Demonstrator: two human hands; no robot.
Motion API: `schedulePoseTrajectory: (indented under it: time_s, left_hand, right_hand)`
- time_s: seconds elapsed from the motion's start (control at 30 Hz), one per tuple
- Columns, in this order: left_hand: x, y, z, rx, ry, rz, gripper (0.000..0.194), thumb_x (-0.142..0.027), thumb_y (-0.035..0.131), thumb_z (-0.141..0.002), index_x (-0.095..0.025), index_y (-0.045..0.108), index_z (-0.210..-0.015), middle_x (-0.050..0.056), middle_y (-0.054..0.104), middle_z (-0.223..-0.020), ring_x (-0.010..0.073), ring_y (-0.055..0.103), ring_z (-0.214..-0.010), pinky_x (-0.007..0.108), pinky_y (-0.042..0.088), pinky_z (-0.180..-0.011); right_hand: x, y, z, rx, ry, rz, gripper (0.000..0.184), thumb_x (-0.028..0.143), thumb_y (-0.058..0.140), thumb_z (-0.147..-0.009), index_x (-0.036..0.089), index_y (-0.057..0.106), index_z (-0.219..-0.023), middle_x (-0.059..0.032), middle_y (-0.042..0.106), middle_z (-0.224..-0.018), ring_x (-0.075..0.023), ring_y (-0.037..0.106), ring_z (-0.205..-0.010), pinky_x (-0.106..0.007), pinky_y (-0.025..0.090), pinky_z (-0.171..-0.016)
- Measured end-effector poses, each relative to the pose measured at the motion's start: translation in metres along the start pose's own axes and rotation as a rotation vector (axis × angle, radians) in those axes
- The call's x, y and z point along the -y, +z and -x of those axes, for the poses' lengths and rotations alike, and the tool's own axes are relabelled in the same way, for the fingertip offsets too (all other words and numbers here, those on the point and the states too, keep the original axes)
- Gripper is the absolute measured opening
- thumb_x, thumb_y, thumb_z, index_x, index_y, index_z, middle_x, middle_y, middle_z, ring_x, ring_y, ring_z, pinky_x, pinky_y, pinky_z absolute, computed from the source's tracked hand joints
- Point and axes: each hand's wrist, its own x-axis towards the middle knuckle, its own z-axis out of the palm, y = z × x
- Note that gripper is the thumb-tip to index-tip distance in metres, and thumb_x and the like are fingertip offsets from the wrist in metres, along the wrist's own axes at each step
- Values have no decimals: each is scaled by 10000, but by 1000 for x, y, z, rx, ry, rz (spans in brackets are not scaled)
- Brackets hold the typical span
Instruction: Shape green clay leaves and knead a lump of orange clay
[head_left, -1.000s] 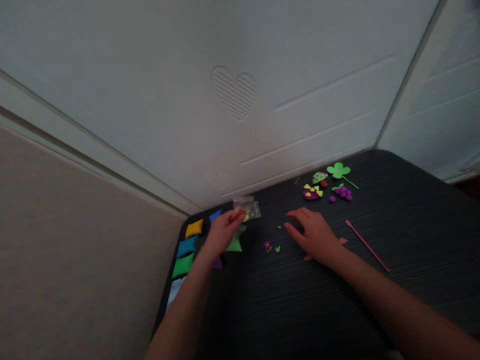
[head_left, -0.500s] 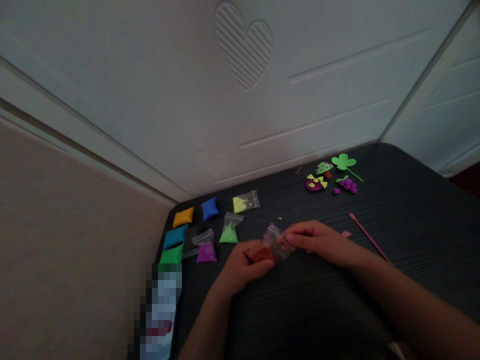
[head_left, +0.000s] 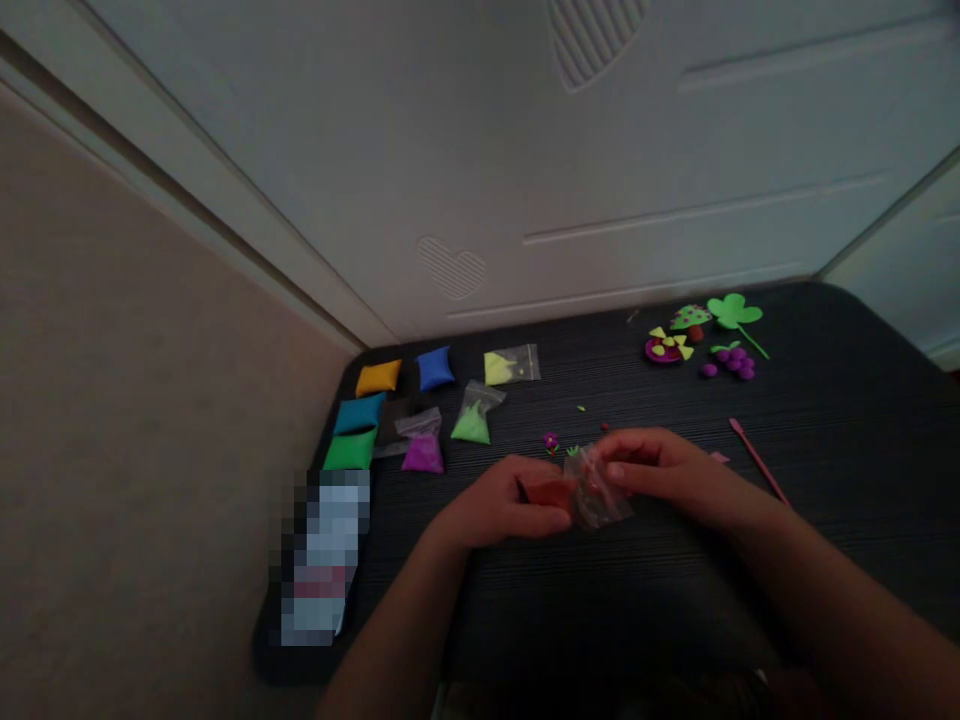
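My left hand (head_left: pixel 510 505) is closed around the lower part of a small clear zip bag (head_left: pixel 600 503), where reddish-orange clay shows between the fingers. At the bag's other end, the thumb and fingers of my right hand (head_left: pixel 660 470) pinch the plastic near its opening; the fingertips are partly hidden by the bag. Just beyond the hands on the dark table lie a tiny purple clay flower (head_left: pixel 550 440) and small green clay bits (head_left: pixel 573 451). A pink piece (head_left: pixel 718 457) lies partly behind my right hand.
Packets of coloured clay, among them a purple bag (head_left: pixel 424 452) and a light green bag (head_left: pixel 473 422), lie at the left. Clay shapes stand at the back right: a four-leaf clover (head_left: pixel 734 311), a mushroom (head_left: pixel 691 318), grapes (head_left: pixel 735 362) and a purple dish (head_left: pixel 663 350). A pink tool (head_left: pixel 757 460) lies right.
The view has shifted, so the table objects appear higher and mostly farther right. Both hands still hold the bag; the purple flower, hidden earlier, now shows beyond them.
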Motion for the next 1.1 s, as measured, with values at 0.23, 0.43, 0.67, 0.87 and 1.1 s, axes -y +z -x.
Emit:
schedulePoseTrajectory:
  time_s: [0.23, 0.43, 0.67, 0.87, 1.1]
  left_hand:
    - [1, 0, 0, 33, -3, 23, 283, -377, 641, -651, -130, 503, -652, -42, 403, -563, 60, 341, -517, 202, 265, -484]
    - [1, 2, 1, 19, -1, 33, 266, -368, 638, -659, -123, 539, -690, -38, 425, -571, 63, 353, -523, 206, 273, -496]
    - [-2, 5, -2, -21, 38, 84, 230, -341, 610, -705, -121, 549, -672, -37, 450, -564, 64, 372, -525, 204, 277, -506]
    - [2, 7, -7, -142, 90, 213, 192, -302, 597, -722, -123, 572, -658, -33, 484, -596, 63, 387, -546, 196, 300, -543]
    - [11, 5, -9, -304, 136, 248, 200, -329, 637, -700, -146, 626, -779, -41, 506, -606, 58, 378, -531, 195, 315, -558]
  right_hand:
    - [0, -1, 3, 69, 14, -8, 245, 272, 614, -758, 195, 593, -989, -27, 641, -924, -120, 585, -809, -268, 448, -741]
    - [1, 7, 1, 87, -5, -37, 199, 275, 601, -778, 188, 585, -956, -7, 623, -866, -92, 568, -762, -230, 447, -695]
    - [0, 13, -2, -126, -76, -38, 132, 299, 591, -783, 173, 573, -817, 21, 589, -686, -70, 524, -606, -211, 420, -595]
    - [-3, 11, -3, -286, -165, -44, 161, 298, 621, -754, 202, 525, -840, 35, 564, -655, -72, 513, -555, -200, 415, -527]
    - [5, 5, 0, -338, -358, 408, 57, 257, 566, -794, 228, 595, -834, -11, 565, -913, -120, 553, -832, -251, 451, -739]
